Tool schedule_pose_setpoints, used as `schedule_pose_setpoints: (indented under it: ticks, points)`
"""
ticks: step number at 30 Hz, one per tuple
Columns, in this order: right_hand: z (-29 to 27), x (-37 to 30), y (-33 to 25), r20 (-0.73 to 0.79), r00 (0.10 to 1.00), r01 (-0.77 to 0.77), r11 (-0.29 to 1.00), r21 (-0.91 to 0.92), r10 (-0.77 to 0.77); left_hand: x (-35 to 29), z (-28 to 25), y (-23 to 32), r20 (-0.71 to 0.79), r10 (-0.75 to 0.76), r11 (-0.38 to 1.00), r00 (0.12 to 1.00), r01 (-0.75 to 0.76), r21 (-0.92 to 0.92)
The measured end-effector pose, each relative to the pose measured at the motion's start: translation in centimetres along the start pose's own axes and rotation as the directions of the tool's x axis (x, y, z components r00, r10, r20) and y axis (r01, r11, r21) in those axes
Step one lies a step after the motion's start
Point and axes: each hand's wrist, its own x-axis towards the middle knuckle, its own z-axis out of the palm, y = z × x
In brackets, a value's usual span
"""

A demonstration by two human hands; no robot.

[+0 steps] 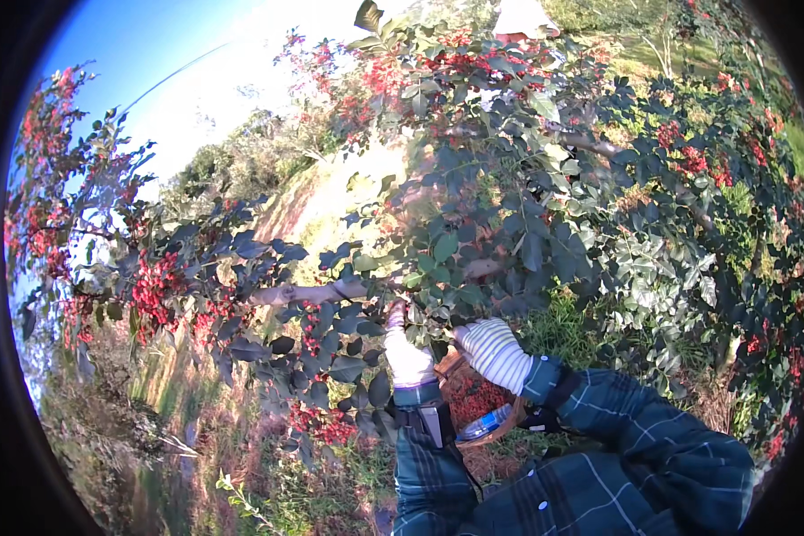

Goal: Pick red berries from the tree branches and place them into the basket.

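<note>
My left hand (407, 350), in a pale striped glove, reaches up into the leaves just under a bare branch (308, 293). Its fingertips are bunched together among small twigs, and leaves partly cover them. To its right, my right hand (493, 350), gloved in white with dark stripes, bends in toward the same leafy twigs (433, 323). Those fingers are curled closed; what they grip is too small to make out. Below both hands hangs a basket (515, 420) with many small red berries (475, 395) inside. A blue and white item (485, 423), perhaps a bottle, lies on the berries.
Red berry clusters hang on the left (156, 290) and low beside my left forearm (323, 423). Dense foliage (652, 259) fills the right side. A thicker limb (590, 143) crosses behind the leaves. A dark device (433, 423) is strapped on my left wrist. Grass and shrubs cover the slope.
</note>
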Motion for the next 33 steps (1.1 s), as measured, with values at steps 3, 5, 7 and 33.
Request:
schedule_pose_setpoints:
  ticks: [3, 5, 7, 33]
  points:
    - [0.0, 0.0, -0.1, 0.030, 0.999, -0.020, 0.999, -0.027, 0.021, 0.0, -0.1, -1.4, -0.024, -0.021, 1.000, 0.999, 0.021, -0.002]
    - [-0.2, 0.0, -0.1, 0.026, 1.000, -0.012, 1.000, -0.020, 0.012, 0.4, -0.5, -2.0, -0.039, -0.160, 0.969, 0.986, 0.149, -0.199]
    - [-0.4, 0.0, -0.1, 0.025, 1.000, -0.009, 1.000, -0.010, 0.009, 1.1, -0.9, -2.6, -0.099, -0.118, 0.991, 0.988, 0.110, -0.080]
    - [-0.8, 0.0, 0.3, 0.037, 0.999, 0.041, 0.998, -0.049, -0.040, -12.0, -1.8, -13.9, -0.122, -0.504, 0.864, 0.855, 0.499, -0.070]
